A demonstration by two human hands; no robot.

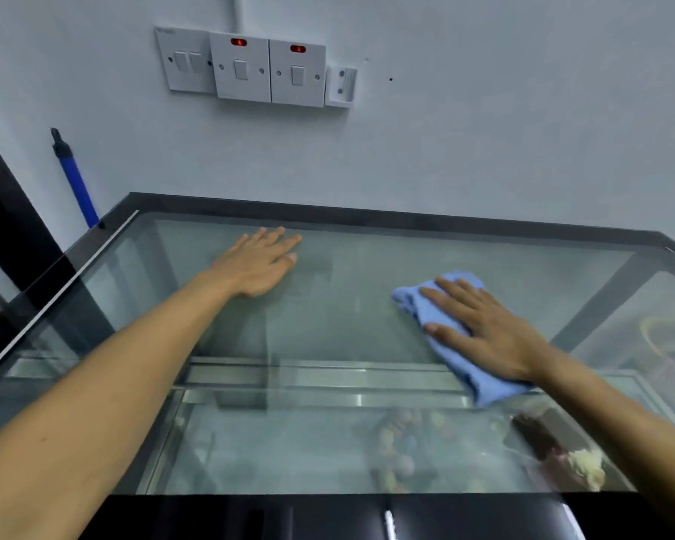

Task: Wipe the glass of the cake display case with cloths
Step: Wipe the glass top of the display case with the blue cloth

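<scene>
Right hand flat, fingers straight, pressing blue cloth on top glass toward the right edge. Left hand open, bare palm near the far edge. Risk: fresh palm smears; cloth bunching, leaving streaks.

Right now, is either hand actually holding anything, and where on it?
Nothing is gripped. The right hand presses flat on the middle of the blue cloth, pinning it to the glass top. The left hand rests bare on the glass.
</scene>
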